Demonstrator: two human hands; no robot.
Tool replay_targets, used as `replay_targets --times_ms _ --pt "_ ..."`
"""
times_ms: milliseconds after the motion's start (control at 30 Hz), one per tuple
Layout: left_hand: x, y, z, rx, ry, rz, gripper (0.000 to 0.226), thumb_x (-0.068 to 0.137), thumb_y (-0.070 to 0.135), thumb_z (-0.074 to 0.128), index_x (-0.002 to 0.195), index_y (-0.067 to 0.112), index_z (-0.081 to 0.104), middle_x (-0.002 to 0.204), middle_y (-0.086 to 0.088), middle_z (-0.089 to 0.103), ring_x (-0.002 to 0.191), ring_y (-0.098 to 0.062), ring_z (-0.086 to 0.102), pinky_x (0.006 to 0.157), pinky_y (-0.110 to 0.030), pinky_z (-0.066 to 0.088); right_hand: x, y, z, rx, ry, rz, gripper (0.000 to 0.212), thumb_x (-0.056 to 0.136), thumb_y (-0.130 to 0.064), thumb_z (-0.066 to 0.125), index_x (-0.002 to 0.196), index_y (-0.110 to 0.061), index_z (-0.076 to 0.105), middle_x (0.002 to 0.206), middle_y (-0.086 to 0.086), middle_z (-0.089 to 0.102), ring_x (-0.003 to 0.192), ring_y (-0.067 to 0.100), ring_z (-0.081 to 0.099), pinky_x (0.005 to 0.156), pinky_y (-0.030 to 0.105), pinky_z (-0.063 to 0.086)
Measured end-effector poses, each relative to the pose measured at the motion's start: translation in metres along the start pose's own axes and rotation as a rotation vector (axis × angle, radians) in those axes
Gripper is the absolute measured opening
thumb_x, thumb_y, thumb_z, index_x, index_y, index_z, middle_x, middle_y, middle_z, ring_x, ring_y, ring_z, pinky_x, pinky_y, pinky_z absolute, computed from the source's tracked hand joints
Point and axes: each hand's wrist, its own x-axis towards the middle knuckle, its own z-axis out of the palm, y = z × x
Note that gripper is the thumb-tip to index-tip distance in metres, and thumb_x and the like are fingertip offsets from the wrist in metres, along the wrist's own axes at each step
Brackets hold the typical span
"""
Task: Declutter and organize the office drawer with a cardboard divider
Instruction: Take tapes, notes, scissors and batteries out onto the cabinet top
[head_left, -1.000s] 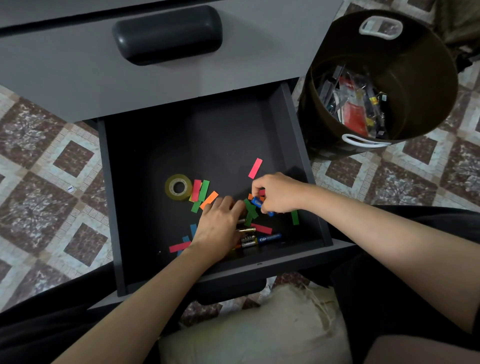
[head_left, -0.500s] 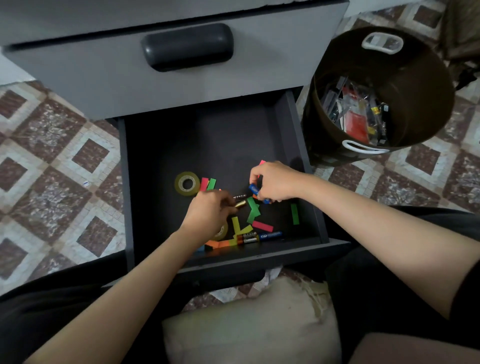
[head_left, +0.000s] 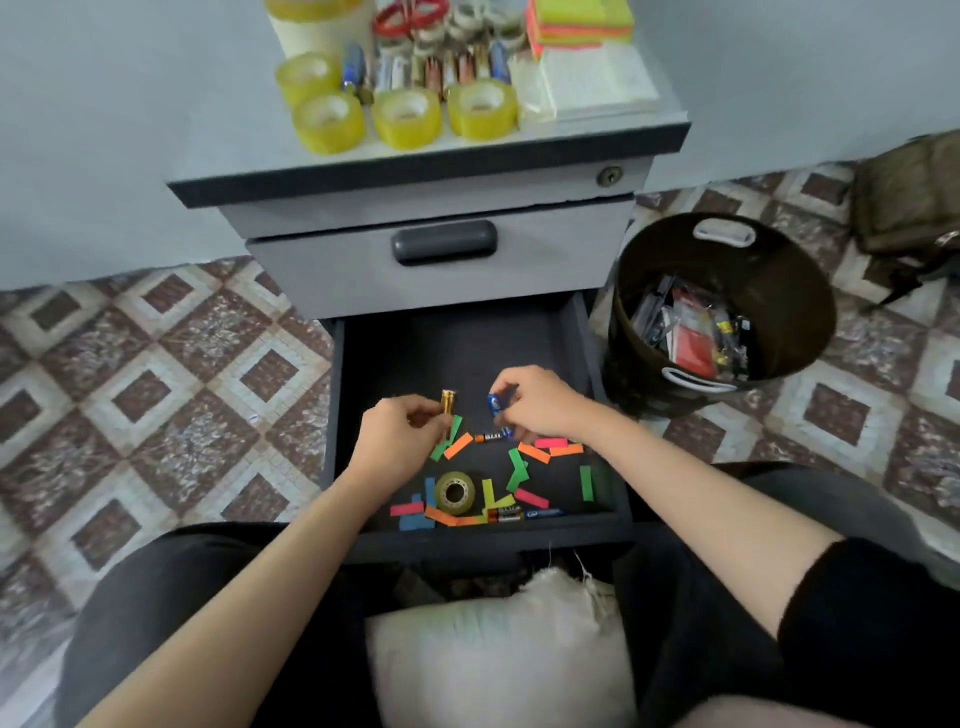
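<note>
The dark open drawer (head_left: 460, 343) holds several coloured paper strips (head_left: 535, 452), a small tape roll (head_left: 455, 492) and loose batteries (head_left: 524, 514) near its front. My left hand (head_left: 397, 434) is raised above the drawer floor, shut on a gold battery (head_left: 448, 401) held upright. My right hand (head_left: 537, 400) is shut on a blue battery (head_left: 495, 404). Another battery (head_left: 489, 437) lies between the hands on the drawer floor. No cardboard divider shows in this view.
The cabinet top (head_left: 587, 137) carries yellow tape rolls (head_left: 408, 118), batteries and sticky notes (head_left: 579, 23). The upper drawer (head_left: 444, 244) is closed. A brown bin (head_left: 724, 312) with wrappers stands on the right. A cream cushion (head_left: 498, 644) lies between my knees.
Both hands rose from the drawer floor, each with a battery. The view pulled back and up, so the cabinet top came into sight. The tape roll now lies nearer the drawer's front.
</note>
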Motion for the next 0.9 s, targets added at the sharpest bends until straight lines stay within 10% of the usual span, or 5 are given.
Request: replay_targets --times_ms 233,533,900 --pt "-0.004 0.031 -0.039 -0.153 0.080 0.019 0.007 0.086 0.020 0.066 0.093 0.018 0.066 0.088 -0.004 0.070 0.087 -0.020 0.067 0.087 -0.039 0.054 -0.033 -0.034 -0.030 0.155 0.084 -0.086 0.014 0.086 0.000 0.060 0.091 -0.012 0.055 0.080 0.010 0.062 0.060 0.019 0.062 0.055 0.028 0.055" --pt "-0.005 0.085 -0.088 -0.287 0.227 0.099 0.010 0.085 0.016 0.067 0.075 0.017 0.068 0.062 0.003 0.063 0.055 -0.004 0.057 0.065 -0.022 0.050 -0.071 -0.097 -0.088 0.322 0.189 -0.192 0.016 0.087 -0.002 0.061 0.101 -0.007 0.055 0.076 0.013 0.062 0.054 0.017 0.059 0.053 0.027 0.056" --pt "0.054 0.164 -0.163 -0.404 0.351 0.235 0.023 0.081 0.005 0.067 0.101 0.017 0.064 0.060 -0.007 0.062 0.040 -0.003 0.054 0.059 -0.021 0.052 -0.050 -0.165 -0.160 0.311 0.408 -0.308 0.021 0.084 -0.007 0.068 0.099 -0.013 0.055 0.069 0.007 0.064 0.041 0.011 0.052 0.037 0.020 0.040"
